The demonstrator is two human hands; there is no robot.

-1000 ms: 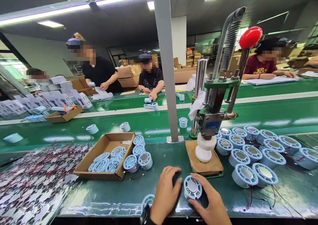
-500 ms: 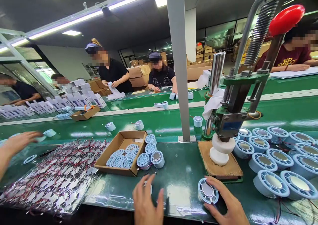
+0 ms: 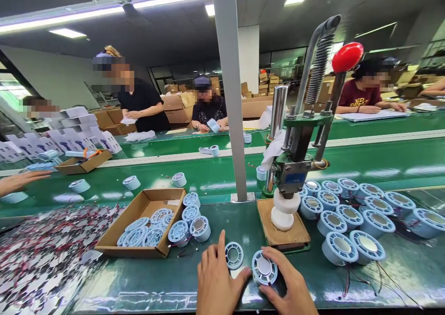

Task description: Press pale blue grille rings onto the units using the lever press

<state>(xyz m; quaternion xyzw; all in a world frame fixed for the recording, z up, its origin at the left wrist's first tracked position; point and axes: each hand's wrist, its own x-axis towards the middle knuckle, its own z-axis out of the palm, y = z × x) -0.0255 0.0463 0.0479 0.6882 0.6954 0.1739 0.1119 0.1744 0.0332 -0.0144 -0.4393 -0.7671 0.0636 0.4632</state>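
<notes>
My right hand (image 3: 290, 285) curls its thumb and fingers around the side of a light-blue round housing (image 3: 264, 267) with a silver disc in its centre, on the green bench top. Just left of it lies a flat light-blue slotted ring (image 3: 234, 255). My left hand (image 3: 219, 278) is beside that ring, index finger stretched out and thumb apart, the ring sitting between them; whether they touch it I cannot tell. Beyond my right hand stands a hand press (image 3: 294, 171) with a red knob and a white round pressing head over a cardboard-covered base.
A cardboard box (image 3: 100, 245) holds slotted rings, with several housings (image 3: 200, 228) by its right side. Wired silver discs (image 3: 52, 250) cover the left. Several finished-looking housings (image 3: 367, 246) crowd the right. A grey post (image 3: 231, 97) rises behind; a co-worker's hand (image 3: 24, 183) reaches in at left.
The camera view has swung right. My hands are closer together, and the slotted ring, mostly covered by my left fingers before, now shows fully. My right hand keeps hold of the housing.
</notes>
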